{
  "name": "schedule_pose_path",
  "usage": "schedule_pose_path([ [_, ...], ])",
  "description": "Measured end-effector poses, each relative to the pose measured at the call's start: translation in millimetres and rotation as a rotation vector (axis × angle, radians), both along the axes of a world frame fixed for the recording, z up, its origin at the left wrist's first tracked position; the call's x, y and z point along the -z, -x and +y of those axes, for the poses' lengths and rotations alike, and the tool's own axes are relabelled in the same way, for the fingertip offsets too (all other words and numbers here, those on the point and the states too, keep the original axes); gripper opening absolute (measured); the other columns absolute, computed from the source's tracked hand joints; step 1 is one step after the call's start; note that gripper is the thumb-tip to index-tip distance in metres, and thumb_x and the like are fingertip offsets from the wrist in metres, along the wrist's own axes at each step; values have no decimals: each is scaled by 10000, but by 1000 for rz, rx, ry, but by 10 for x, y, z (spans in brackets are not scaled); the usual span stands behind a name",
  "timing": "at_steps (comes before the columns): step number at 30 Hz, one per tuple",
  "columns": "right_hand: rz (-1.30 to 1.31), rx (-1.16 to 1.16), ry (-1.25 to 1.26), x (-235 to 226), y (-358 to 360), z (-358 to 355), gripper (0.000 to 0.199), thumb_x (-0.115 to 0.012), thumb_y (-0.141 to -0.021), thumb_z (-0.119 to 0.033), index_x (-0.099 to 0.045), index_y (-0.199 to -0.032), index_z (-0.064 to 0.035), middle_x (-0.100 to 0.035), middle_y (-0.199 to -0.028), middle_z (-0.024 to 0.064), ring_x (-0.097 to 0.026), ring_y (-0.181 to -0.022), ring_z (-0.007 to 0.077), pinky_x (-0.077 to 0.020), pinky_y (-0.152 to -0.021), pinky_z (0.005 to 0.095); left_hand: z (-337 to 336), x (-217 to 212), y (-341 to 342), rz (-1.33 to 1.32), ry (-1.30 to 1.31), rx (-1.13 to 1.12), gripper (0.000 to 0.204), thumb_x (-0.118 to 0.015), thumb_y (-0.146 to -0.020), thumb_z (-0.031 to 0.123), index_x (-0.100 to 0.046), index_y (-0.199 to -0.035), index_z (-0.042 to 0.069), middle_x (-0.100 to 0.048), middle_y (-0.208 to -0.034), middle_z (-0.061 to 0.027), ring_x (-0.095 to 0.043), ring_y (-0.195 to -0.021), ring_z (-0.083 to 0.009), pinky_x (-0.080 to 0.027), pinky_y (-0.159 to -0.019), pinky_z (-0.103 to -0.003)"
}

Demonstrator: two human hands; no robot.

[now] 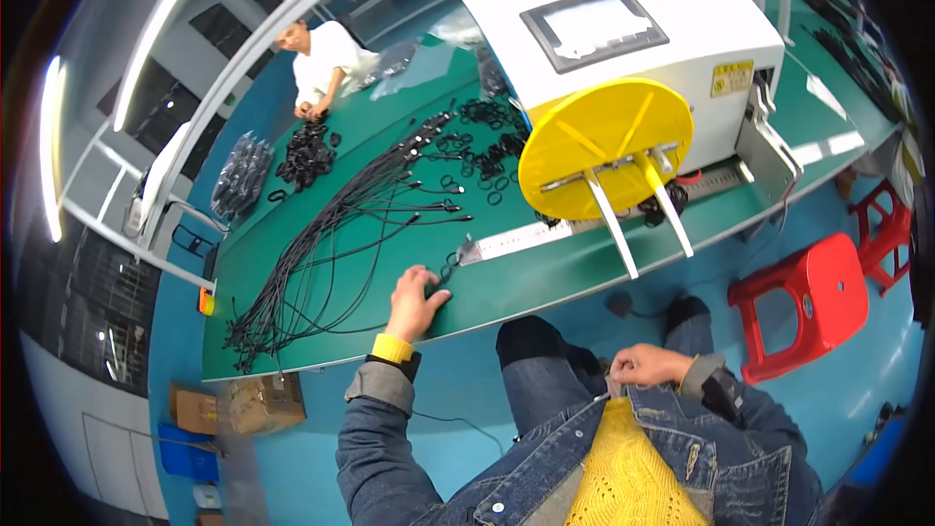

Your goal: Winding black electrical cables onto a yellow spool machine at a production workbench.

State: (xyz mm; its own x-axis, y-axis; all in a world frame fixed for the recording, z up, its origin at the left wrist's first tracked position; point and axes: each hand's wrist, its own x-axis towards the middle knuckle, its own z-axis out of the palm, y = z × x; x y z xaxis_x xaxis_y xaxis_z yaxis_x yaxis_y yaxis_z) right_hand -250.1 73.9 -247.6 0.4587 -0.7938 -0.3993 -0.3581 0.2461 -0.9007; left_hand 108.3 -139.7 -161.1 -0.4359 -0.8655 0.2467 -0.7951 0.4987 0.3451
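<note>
My left hand rests at the near edge of the green table, fingers bent forward and thumb apart. Just beyond its fingertips lies a small black cable loop, close to or touching them. Down at my lap, my right hand is closed, pinching the front edge of my denim jacket. A long bundle of black cables with light-tipped connectors stretches across the table to the left. Behind the loop, a white ruler strip runs toward the machine.
A white machine with a yellow disc and two protruding prongs stands at the right. Coiled black cables lie beside it. Across the table, a person in white handles black pieces. Red stools stand on the floor at right.
</note>
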Motion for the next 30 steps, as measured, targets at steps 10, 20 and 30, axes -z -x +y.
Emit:
schedule_pose_path([
  [10, 310, 485, 1250, -1079, -63, 166, 389, -712, -663, -149, -583, -993, 11, -608, -894, 139, -566, -688, 264, -480, -606, 333, 924, -537, 578, 218, 447, 100, 79, -601, -762, 14, -558, -828, 21, -552, -629, -88, -531, -527, -262, -432, -494, -315],
  [20, 502, 277, 1502, -1359, 20, 139, 371, -676, -628, -54, -580, -972, 46, -591, -902, 138, -567, -726, 252, -485, -626, 315, 1874, -711, 1398, 440, -153, 387, 44, -601, -792, 19, -572, -824, 8, -551, -637, -52, -515, -532, -144, -415, -491, -256],
  [30, 566, 615, 1781, -1853, 497, 271, 316, -648, -642, 11, -604, -955, 11, -560, -829, 88, -562, -708, 225, -460, -585, 313, 2123, -1590, 2217, 597, -950, 812, 107, -561, -838, 24, -563, -940, -9, -575, -762, -29, -503, -628, -48, -416, -550, -201],
])
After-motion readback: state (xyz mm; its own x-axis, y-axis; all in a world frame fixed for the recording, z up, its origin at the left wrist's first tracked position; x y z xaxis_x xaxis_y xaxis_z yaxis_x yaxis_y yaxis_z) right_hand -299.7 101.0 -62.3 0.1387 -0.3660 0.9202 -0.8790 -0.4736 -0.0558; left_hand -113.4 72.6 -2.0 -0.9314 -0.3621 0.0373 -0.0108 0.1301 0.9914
